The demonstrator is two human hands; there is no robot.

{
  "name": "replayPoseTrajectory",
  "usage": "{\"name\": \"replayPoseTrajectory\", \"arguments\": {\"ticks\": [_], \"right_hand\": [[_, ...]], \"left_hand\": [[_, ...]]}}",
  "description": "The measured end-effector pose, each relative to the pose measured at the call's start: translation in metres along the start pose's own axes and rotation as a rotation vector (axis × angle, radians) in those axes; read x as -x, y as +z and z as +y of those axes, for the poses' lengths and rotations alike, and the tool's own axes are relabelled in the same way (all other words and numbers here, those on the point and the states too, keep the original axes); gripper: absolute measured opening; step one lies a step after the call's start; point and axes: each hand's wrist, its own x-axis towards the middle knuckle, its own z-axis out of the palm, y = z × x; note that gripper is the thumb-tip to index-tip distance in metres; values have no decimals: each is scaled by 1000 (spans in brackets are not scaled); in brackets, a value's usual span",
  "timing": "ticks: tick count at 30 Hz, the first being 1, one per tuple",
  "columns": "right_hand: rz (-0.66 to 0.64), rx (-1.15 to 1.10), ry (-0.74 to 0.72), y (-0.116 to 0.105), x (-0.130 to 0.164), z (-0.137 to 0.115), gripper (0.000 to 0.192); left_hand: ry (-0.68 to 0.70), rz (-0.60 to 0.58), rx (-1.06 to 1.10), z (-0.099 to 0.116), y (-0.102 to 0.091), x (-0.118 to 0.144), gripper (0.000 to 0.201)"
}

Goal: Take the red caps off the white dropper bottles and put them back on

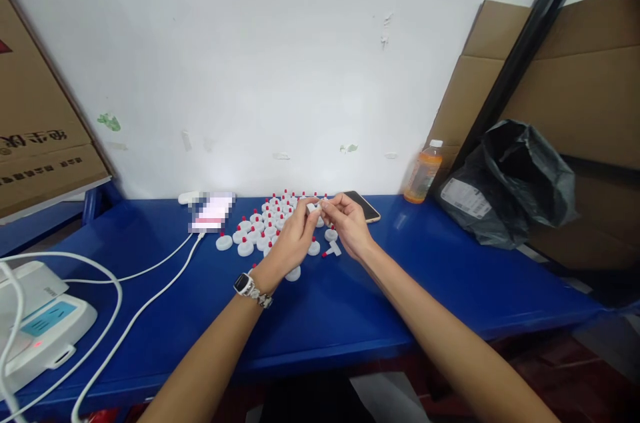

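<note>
Where the two hands meet above the right side of a cluster of red-tipped white caps (271, 232), the left hand (295, 236) and right hand (350, 226) pinch a small white piece (313, 207) between them, covering so much that its full shape is unclear. The left hand also hides several caps in the cluster. Just right of the cluster, a dark phone (367, 208) is partly covered by the right hand. Left of the cluster, a lit phone (213, 213) is pixelated. Well right of it are an orange bottle (424, 175) and black bag (530, 206); well left, a white device (75, 326) is cut off, all on a blue bench (325, 323).
</note>
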Motion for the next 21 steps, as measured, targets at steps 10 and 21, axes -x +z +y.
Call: {"name": "replayPoseTrajectory", "arguments": {"ticks": [10,21], "right_hand": [[-184,930,-143,-22,-1,15,6],[-131,1060,-209,-25,8,6,15]], "left_hand": [[69,-35,-283,-26,-21,-6,32],[105,-40,-359,-17,-26,-1,31]]}}
